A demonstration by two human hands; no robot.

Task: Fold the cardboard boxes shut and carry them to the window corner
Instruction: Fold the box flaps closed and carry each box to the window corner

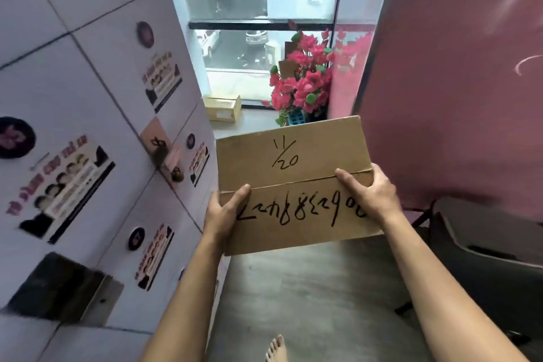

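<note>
A brown cardboard box (pixel 293 161) with its two top flaps folded shut hangs in the air in front of me, black handwriting across both flaps. My left hand (pixel 223 213) grips its left edge with the thumb lying on top. Holding the right edge, my right hand (pixel 368 191) has its thumb stretched along the seam between the flaps. A smaller pale cardboard box (pixel 224 107) sits on the floor by the window (pixel 264 47) at the far end.
A tiled wall with posters (pixel 88 156) runs close on the left. A pink panel (pixel 455 82) closes the right side. Pink artificial flowers (pixel 302 82) stand in the window corner. A dark chair (pixel 484 244) sits at right. Grey floor (pixel 308 303) stretches ahead, my bare foot (pixel 275 350) on it.
</note>
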